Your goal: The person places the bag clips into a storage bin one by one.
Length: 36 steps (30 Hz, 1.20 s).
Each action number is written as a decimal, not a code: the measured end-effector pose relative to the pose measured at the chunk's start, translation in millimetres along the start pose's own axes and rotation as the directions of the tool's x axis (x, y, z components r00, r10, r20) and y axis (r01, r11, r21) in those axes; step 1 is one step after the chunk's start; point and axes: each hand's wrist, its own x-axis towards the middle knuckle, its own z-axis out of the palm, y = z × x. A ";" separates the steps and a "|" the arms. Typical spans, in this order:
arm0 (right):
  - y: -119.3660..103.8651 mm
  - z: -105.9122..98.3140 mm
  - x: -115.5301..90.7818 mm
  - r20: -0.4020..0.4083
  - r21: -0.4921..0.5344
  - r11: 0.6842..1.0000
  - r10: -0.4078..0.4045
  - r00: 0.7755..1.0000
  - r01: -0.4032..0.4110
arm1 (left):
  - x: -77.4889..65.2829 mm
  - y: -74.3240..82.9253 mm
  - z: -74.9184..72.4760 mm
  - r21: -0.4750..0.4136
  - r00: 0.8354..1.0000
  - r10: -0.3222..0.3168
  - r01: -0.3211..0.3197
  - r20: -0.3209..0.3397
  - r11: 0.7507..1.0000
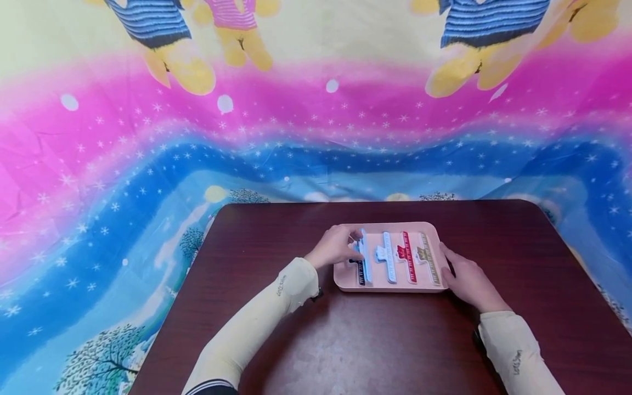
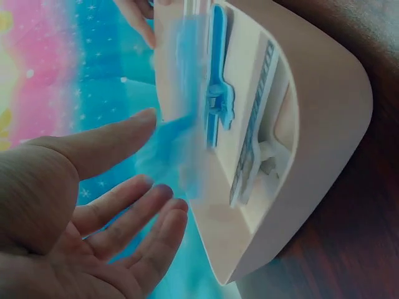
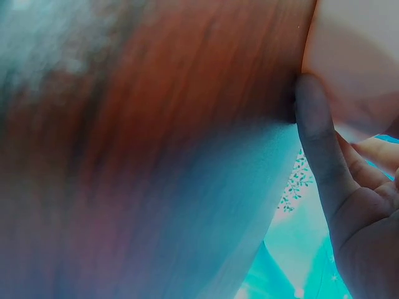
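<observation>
Fingers of the left hand [image 1: 336, 248] curl loosely at the left end of the tray [image 1: 390, 288], tips at a light-blue clip [image 1: 364, 249] that stands raised above the tray floor; the head view suggests a pinch, yet the left wrist view shows the fingers [image 2: 134, 215] straight and spread with only a blue blur just beyond them, so I cannot tell whether the clip is gripped or merely touched. Right hand [image 1: 469, 282] lies flat against the tray's right edge, fingers straight and together, one fingertip [image 3: 315, 124] pressed to the pink wall. Inside the tray, clips lie side by side with their long axes running away from the person: a black one [image 1: 361, 272] at the left under the raised blue clip, then a second blue one [image 1: 387, 257], a red one [image 1: 407, 256] and a tan one [image 1: 427, 257] nearest the right hand. The raised clip sits just right of the left fingertips, so that hand is the nearer. The tray rests mid-way on a dark wooden surface [image 1: 345, 340], backed by a bright printed cloth [image 1: 148, 164]. The right wrist view is heavily blurred, and the clip markings are too small to read.
</observation>
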 end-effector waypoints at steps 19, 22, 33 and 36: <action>0.0 2.0 1.9 0.001 0.005 1.000 0.004 1.000 -0.004 | -11.2 -14.8 -6.4 -0.028 1.000 0.006 -0.007 -0.018 1.000; 0.4 2.0 2.4 -0.001 0.006 1.000 0.003 1.000 -0.003 | -12.2 -15.7 -6.9 -0.038 1.000 0.005 -0.005 -0.018 0.999; 3.0 -1.1 2.9 0.008 -0.006 1.000 0.000 1.000 0.000 | -20.0 -24.2 -15.6 -0.017 0.998 0.041 -0.042 -0.052 0.999; 2.1 -5.1 1.5 -0.009 -0.028 0.999 -0.019 1.000 0.019 | -24.3 -28.8 -21.2 0.016 0.995 0.050 -0.049 -0.080 0.999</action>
